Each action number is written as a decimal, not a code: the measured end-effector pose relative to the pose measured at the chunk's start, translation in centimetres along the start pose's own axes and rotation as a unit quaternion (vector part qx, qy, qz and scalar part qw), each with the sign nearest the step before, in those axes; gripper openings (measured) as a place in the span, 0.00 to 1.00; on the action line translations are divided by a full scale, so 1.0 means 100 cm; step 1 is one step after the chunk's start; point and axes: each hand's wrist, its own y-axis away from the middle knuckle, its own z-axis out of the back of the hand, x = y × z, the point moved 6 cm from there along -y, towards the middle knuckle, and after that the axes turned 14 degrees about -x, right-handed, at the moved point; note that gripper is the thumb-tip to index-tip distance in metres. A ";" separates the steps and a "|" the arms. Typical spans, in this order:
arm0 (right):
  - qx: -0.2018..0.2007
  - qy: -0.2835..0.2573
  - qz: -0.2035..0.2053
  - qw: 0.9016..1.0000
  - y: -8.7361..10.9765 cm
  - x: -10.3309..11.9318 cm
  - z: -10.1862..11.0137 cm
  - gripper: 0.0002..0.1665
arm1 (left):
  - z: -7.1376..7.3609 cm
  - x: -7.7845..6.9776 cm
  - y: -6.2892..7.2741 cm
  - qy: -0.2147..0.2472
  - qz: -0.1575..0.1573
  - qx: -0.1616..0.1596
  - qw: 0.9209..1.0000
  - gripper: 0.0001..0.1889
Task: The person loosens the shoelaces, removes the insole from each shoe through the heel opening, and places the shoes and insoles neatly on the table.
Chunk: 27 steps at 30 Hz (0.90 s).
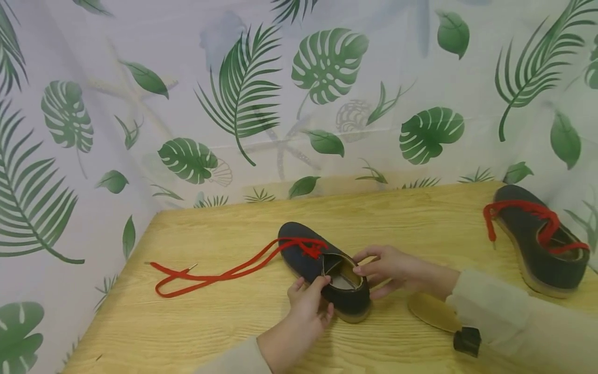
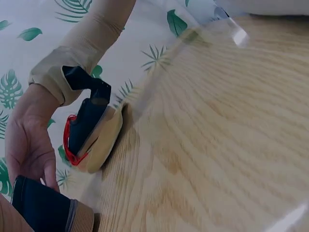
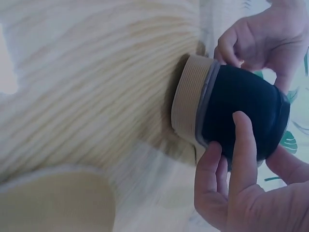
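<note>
A dark navy shoe (image 1: 299, 249) with red laces (image 1: 229, 272) sits on the wooden table, its toe pointing away and to the left. My left hand (image 1: 306, 306) holds the near side by the heel, thumb at the opening's edge and fingers along the outside. On the far side, my right hand (image 1: 388, 267) grips the rim near the heel, with the thumb at the opening. The right wrist view shows its fingers (image 3: 244, 150) spread on the navy heel (image 3: 241, 106), above the ribbed tan sole (image 3: 190, 99). The untied lace ends stretch left across the table.
A second navy shoe (image 1: 556, 259) with red laces stands at the right of the table. Beneath my right forearm lies a flat, rounded tan piece (image 1: 432, 311), resembling an insole. A black part (image 1: 467, 341) shows under the sleeve. Leaf-printed cloth (image 1: 261, 171) hangs behind the table.
</note>
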 end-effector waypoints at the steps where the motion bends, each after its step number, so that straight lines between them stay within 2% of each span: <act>1: -0.002 -0.005 -0.003 1.000 -0.001 -0.001 -0.002 0.31 | 0.002 -0.002 -0.002 -0.009 -0.007 0.004 1.000 0.42; 7: 0.003 -0.047 -0.013 0.999 -0.004 0.000 -0.015 0.30 | 0.012 -0.015 -0.014 -0.059 -0.057 0.030 0.996 0.39; 10: 0.004 -0.070 -0.013 0.997 -0.005 0.003 -0.024 0.28 | 0.019 -0.020 -0.019 -0.076 -0.071 0.038 0.994 0.39; 17: -0.014 -0.091 -0.022 0.995 -0.008 0.009 -0.044 0.25 | 0.032 -0.031 -0.032 -0.093 -0.079 0.044 0.992 0.40; 23: -0.025 -0.101 -0.024 0.994 -0.013 0.013 -0.057 0.24 | 0.044 -0.038 -0.045 -0.082 -0.076 0.073 0.991 0.40; 27: -0.026 -0.113 -0.024 0.993 -0.018 0.016 -0.068 0.22 | 0.054 -0.044 -0.052 -0.080 -0.084 0.076 0.990 0.39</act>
